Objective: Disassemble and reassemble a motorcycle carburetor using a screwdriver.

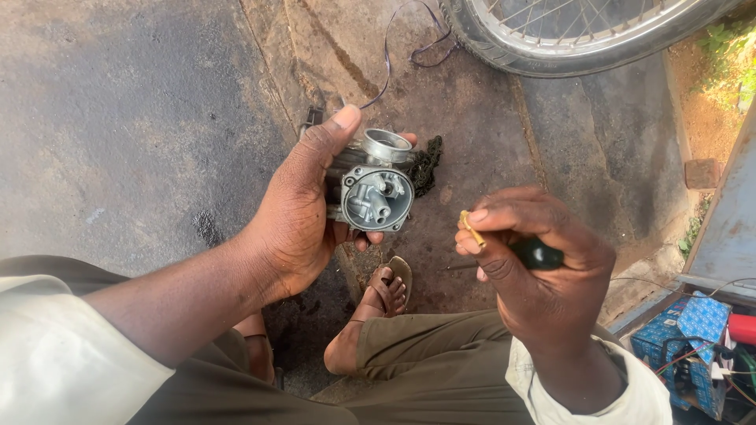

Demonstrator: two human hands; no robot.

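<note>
Left hand [295,224] grips the carburettor [376,187]; right hand [543,260] pinches a brass jet [472,229] and clasps a screwdriver [535,253]. The lightly pinched jet could slip and drop to the floor [142,118].

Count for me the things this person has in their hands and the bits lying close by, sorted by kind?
Metal carburettor body, in the left hand: 1
Small brass part, pinched in the right hand: 1
Dark-handled tool, also in the right hand: 1
Greasy chain on the ground: 1
Spoked wheel: 1
Blue boxes: 2
Total: 7
</note>
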